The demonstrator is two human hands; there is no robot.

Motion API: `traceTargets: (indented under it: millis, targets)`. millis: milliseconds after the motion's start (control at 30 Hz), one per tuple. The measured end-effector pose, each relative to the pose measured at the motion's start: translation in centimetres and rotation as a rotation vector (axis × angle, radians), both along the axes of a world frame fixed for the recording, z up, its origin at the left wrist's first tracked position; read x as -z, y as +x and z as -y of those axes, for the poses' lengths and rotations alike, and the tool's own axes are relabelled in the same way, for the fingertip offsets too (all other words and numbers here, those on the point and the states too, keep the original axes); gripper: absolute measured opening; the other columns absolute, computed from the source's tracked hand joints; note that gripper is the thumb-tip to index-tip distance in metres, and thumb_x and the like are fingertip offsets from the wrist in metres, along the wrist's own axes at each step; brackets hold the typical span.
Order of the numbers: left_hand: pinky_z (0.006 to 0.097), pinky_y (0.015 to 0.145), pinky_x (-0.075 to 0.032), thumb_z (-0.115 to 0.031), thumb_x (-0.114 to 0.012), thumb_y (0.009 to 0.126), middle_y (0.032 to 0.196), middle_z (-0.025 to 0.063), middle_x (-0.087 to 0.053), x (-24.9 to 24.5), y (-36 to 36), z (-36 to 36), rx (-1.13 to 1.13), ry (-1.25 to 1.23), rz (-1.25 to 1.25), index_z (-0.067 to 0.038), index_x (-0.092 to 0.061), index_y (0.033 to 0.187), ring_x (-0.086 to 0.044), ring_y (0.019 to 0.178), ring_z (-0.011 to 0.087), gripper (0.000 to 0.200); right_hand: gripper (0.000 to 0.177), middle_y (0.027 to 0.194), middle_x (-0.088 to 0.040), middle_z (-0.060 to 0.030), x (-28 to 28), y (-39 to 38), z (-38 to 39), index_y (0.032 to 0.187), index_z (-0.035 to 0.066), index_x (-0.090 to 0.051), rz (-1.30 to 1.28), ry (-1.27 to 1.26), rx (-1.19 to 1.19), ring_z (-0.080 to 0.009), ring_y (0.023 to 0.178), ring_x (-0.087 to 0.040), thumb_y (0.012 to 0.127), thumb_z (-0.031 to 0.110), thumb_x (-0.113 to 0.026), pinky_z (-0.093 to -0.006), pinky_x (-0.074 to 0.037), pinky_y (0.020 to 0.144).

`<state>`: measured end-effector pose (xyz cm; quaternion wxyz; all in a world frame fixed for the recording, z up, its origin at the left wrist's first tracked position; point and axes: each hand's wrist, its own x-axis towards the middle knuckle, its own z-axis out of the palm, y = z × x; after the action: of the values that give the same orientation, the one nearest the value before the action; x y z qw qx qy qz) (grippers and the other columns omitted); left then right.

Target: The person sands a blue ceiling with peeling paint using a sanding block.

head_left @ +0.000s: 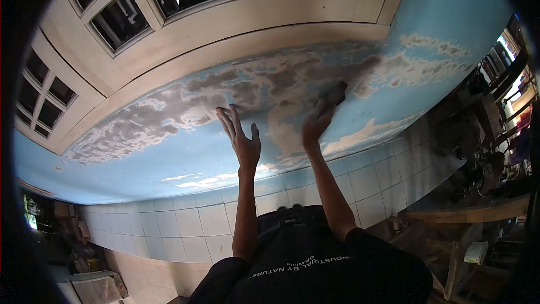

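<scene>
Here, we reach both arms up to the blue wall [208, 157], where the paint is patchy, bare and grey. Our right grip [328, 114] is closed over a dark piece [336, 94], holding it against the worn patch; the shading hides exactly what it is. Our left grip [242, 135] is wide, fingers spread and empty, at the lower edge of the patch, left of the right grip. Above both grips runs the cream window frame [197, 27]. Below them are the white tiles [188, 222], and well to the right of them, lower down, is a wooden desk [467, 213].
</scene>
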<state>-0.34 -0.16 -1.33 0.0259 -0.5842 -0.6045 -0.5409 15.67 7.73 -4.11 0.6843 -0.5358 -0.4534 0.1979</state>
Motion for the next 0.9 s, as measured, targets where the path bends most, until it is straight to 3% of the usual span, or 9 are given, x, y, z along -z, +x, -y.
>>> traceTargets:
  millis: [133,200,300,433,500,600,733,833,900]
  targets:
    - [0.0522,0.115,-0.021,0.004,-0.065,0.082,0.16,0.0205,-0.002,0.4,0.1,-0.4,-0.026,0.019,-0.021,-0.016,-0.021,0.154,-0.004,0.147,0.0406,0.087,0.046,0.153,-0.031,-0.0203,1.8,-1.8,0.9,0.146,-0.004,-0.03,0.113,0.1,-0.038,-0.0381,0.142,-0.027,0.104,0.014,-0.034,-0.0494,-0.019,0.116]
    - [0.0523,0.115,-0.021,0.004,-0.065,0.082,0.16,0.0208,-0.001,0.3,0.1,-0.4,-0.019,0.017,-0.02,-0.016,-0.021,0.154,-0.004,0.147,0.0405,0.087,0.046,0.152,-0.031,-0.0199,-0.2,-1.7,1.8,0.146,-0.003,-0.031,0.343,0.287,-0.045,-0.0387,0.142,-0.026,0.104,0.014,-0.033,-0.0497,-0.019,0.116]
    - [0.0522,0.115,-0.021,0.004,-0.065,0.082,0.16,0.0208,-0.002,0.2,-0.1,-0.1,-0.013,0.006,-0.02,-0.016,-0.021,0.154,-0.004,0.147,0.0402,0.087,0.045,0.151,-0.033,-0.0204,-0.5,0.0,1.5,0.147,-0.001,-0.032,0.419,0.289,-0.082,-0.0392,0.142,-0.026,0.104,0.014,-0.031,-0.0504,-0.019,0.116]
    - [0.0523,0.115,-0.022,0.003,-0.064,0.082,0.16,0.02,-0.002,-0.2,-0.1,0.1,0.004,-0.018,-0.009,-0.017,-0.021,0.154,-0.004,0.147,0.04,0.086,0.045,0.15,-0.035,-0.0216,-0.5,-0.2,1.4,0.147,0.001,-0.033,0.435,0.31,-0.045,-0.0396,0.142,-0.026,0.104,0.016,-0.03,-0.0493,-0.018,0.116]
    - [0.0524,0.115,-0.022,0.003,-0.064,0.082,0.16,0.0198,-0.002,-0.2,-0.3,0.3,0.01,-0.022,-0.013,-0.017,-0.021,0.154,-0.004,0.147,0.0401,0.086,0.045,0.148,-0.037,-0.0232,0.8,-0.7,0.8,0.146,0.0,-0.034,0.165,0.171,-0.028,-0.0406,0.141,-0.026,0.104,0.017,-0.031,-0.0493,-0.018,0.116]
    - [0.0527,0.115,-0.023,0.003,-0.064,0.082,0.16,0.0196,-0.002,0.2,-0.7,0.3,0.019,-0.027,-0.02,-0.017,-0.021,0.154,-0.004,0.147,0.0402,0.086,0.046,0.149,-0.035,-0.0238,1.7,-1.2,0.6,0.147,-0.001,-0.032,0.11,0.101,-0.041,-0.0409,0.142,-0.026,0.104,0.017,-0.033,-0.0491,-0.017,0.117]
    - [0.0529,0.115,-0.023,0.003,-0.064,0.082,0.16,0.0195,-0.002,0.0,-0.1,0.1,-0.006,-0.014,-0.017,-0.017,-0.022,0.154,-0.004,0.147,0.0405,0.085,0.048,0.15,-0.033,-0.0236,1.4,-3.0,1.1,0.147,-0.001,-0.03,0.186,0.181,-0.01,-0.0413,0.141,-0.026,0.103,0.016,-0.036,-0.0503,-0.017,0.116]
    - [0.0531,0.115,-0.022,0.003,-0.065,0.082,0.16,0.0202,-0.002,0.0,-0.1,0.0,-0.003,-0.016,-0.002,-0.017,-0.023,0.154,-0.004,0.147,0.0408,0.085,0.049,0.152,-0.031,-0.0235,-0.5,-0.7,0.7,0.147,-0.002,-0.029,0.405,0.314,-0.082,-0.0408,0.142,-0.025,0.102,0.015,-0.038,-0.0497,-0.017,0.117]
    - [0.0532,0.115,-0.021,0.003,-0.065,0.082,0.16,0.0206,-0.002,0.1,-0.3,0.1,0.005,-0.016,-0.002,-0.016,-0.023,0.154,-0.004,0.147,0.0408,0.085,0.048,0.152,-0.031,-0.022,1.4,1.3,-0.8,0.147,-0.002,-0.029,0.327,0.087,0.061,-0.0401,0.142,-0.024,0.103,0.016,-0.037,-0.0506,-0.017,0.116]
